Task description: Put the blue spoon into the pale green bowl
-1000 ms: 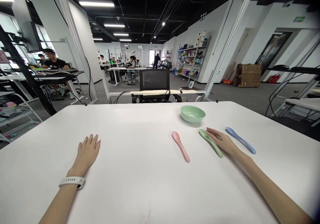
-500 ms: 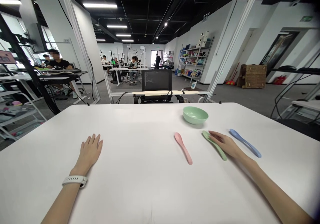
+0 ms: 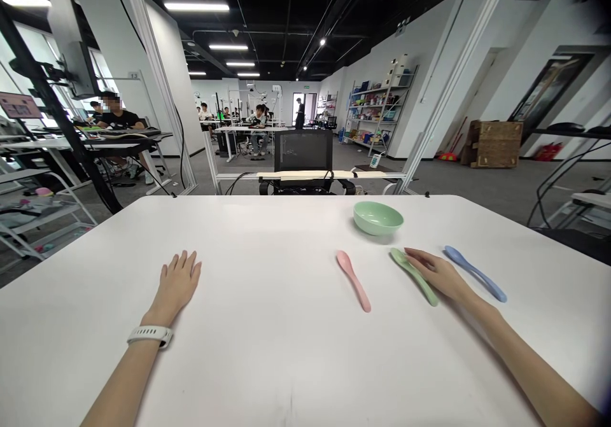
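On the white table [image 3: 267, 350] my left hand [image 3: 177, 282] lies flat with its fingers together and stretched out, holding nothing; a white watch sits on its wrist. My right hand [image 3: 436, 274] rests on the table with its fingers extended, touching the green spoon [image 3: 413, 275] along its handle. A pink spoon [image 3: 354, 280] lies to the left of the green one and a blue spoon [image 3: 475, 273] lies to the right of my hand. A pale green bowl [image 3: 378, 217] stands just beyond the spoons, upright and seemingly with nothing in it.
Beyond the table's far edge stands a black office chair [image 3: 303, 153] at a white frame. People sit at desks far off on the left and in the middle. Shelves [image 3: 377, 105] line the right wall, with a wooden crate [image 3: 496, 142] farther right.
Both hands keep their places on the table. The view has shifted slightly, so everything sits a little further right in the picture. My right hand stays on the green spoon.
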The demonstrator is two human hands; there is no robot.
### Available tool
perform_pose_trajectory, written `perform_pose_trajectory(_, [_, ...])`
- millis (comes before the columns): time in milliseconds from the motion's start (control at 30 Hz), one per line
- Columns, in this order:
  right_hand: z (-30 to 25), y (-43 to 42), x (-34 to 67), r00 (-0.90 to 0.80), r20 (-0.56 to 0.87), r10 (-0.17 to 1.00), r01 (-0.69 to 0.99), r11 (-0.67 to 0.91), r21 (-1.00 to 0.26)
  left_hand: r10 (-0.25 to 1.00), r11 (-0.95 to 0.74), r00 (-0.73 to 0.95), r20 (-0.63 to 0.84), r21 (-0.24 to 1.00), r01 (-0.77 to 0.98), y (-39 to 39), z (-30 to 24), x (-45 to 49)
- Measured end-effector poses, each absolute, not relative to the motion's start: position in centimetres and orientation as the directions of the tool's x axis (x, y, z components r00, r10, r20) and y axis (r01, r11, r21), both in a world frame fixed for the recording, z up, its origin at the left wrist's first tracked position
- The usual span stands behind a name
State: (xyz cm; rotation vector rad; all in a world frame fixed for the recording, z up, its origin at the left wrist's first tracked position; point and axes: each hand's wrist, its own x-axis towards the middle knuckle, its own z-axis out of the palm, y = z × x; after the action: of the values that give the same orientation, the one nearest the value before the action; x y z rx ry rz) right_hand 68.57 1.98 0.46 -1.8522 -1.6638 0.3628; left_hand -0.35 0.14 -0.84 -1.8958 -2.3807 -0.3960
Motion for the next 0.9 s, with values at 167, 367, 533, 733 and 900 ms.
perform_pose_trajectory(167, [0.7,1.8,69.2,0.202,0.238,0.95,0.787,-0.013,-0.617,0.943,0.205,-0.239,0.23,0.165,0.965,0.2,-1.0,-0.3])
perform_pose_trajectory(367, [0.8,1.8,69.6,0.212,0.231,0.949,0.795,-0.03,-0.606,0.932,0.212,-0.255,0.257,0.184,0.96,0.2,-1.0,-0.3])
perform_pose_trajectory(533, [0.6,1.8,69.7,0.165,0.21,0.964,0.801,-0.007,-0.598,0.939,0.206,-0.241,0.244,0.16,0.965,0.1,-0.9,-0.3])
perform_pose_trajectory(733, [0.5,1.9,69.5,0.154,0.203,0.967,0.811,-0.006,-0.585,0.932,0.204,-0.241,0.269,0.159,0.966,0.2,-1.2,-0.3])
perform_pose_trajectory(900, [0.5,1.8,69.9,0.178,0.241,0.954,0.819,-0.007,-0.574,0.934,0.193,-0.234,0.271,0.168,0.967,0.3,-1.2,-0.5])
